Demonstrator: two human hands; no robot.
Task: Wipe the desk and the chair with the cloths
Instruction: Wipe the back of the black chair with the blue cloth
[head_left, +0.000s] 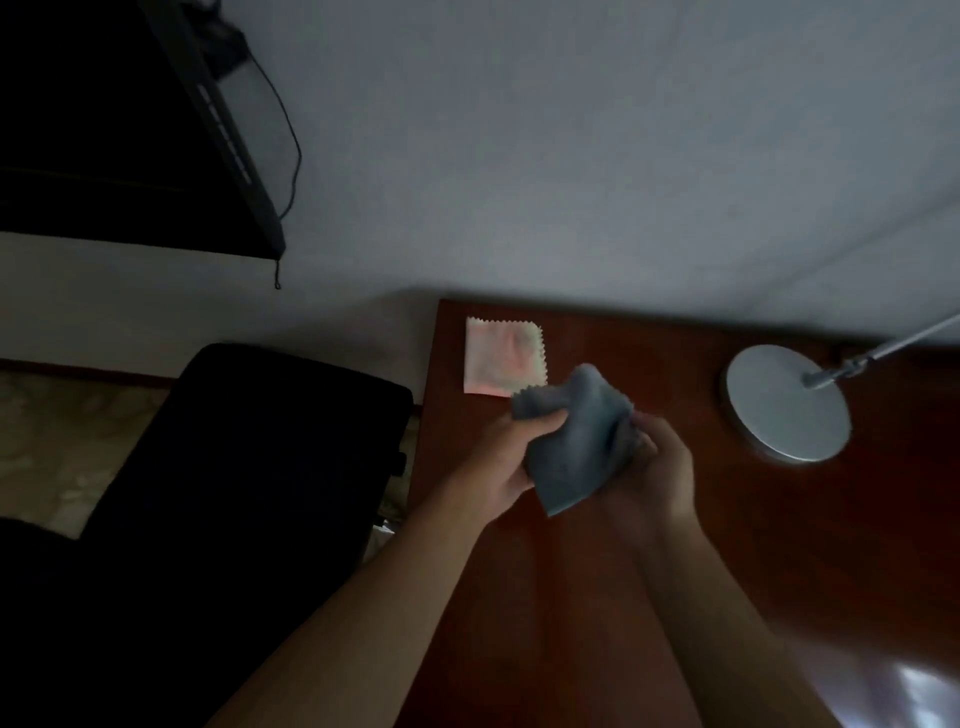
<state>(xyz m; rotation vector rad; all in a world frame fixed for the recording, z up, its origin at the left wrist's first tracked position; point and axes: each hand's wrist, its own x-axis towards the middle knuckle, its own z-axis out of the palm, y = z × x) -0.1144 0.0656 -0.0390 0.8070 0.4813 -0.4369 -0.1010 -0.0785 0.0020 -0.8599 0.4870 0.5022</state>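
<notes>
Blue cloth (576, 441) is held bunched above the desk (597, 571) by left hand (506, 460) and right hand (657, 462), fingers curled round it, just beside the pink cloth (504, 356); pink cloth could be dragged off by a careless wipe.

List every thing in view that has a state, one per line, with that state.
blue cloth: crumpled, held above the desk by both hands.
left hand: grips the blue cloth.
right hand: grips the blue cloth.
pink cloth: lying flat on the desk near its far left corner, untouched.
desk: bare wood, glossy, with a glare patch at lower right.
chair: beside the desk's left edge, unoccupied.
lamp base: standing on the desk.
</notes>
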